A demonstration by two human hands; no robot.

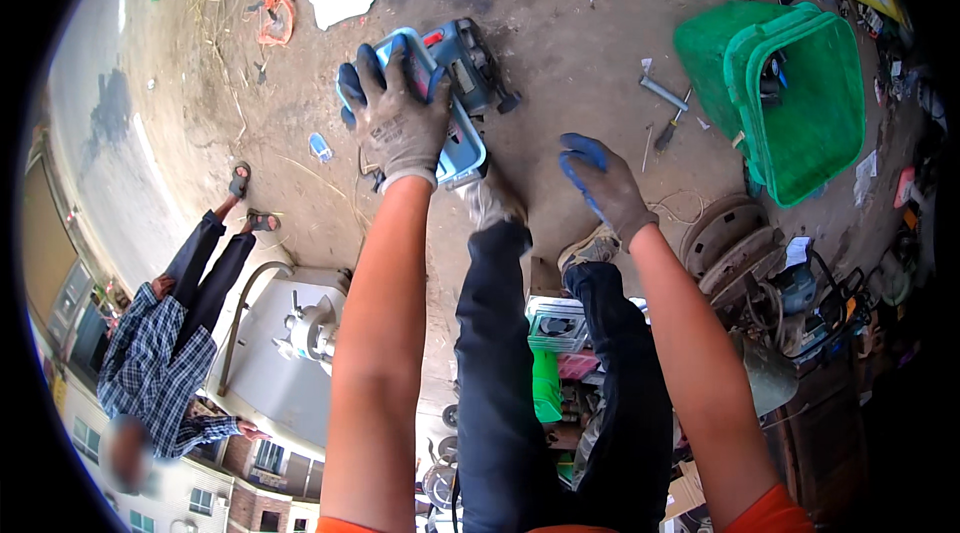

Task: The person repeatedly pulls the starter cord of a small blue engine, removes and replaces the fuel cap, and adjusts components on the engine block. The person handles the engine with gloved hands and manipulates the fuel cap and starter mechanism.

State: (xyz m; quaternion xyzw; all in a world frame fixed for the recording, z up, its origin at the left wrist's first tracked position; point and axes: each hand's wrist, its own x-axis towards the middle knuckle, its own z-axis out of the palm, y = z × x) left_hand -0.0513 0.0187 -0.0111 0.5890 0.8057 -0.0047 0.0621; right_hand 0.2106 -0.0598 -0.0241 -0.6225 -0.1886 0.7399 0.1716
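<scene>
My left hand (405, 123), in a grey glove with blue fingers, lies over a light blue tray-like plate (462, 148). The fingers are bent across it and grip its far edge. The plate belongs to or rests against a blue-grey power tool (462, 63) with a red switch and dark end parts; the hand hides how they join. Beneath it is the ground in front of my left shoe (490, 205). Gloved alike, my right hand (605, 188) hovers above my right shoe (590, 248), fingers loosely extended and holding nothing.
A green bin (745, 103) lies tipped on its side at the right. A screwdriver (668, 133) and a metal rod (663, 93) lie nearby. Scrap (800, 293) piles up along the right. At left, a person (165, 353) stands beside a white sink-like panel (285, 343).
</scene>
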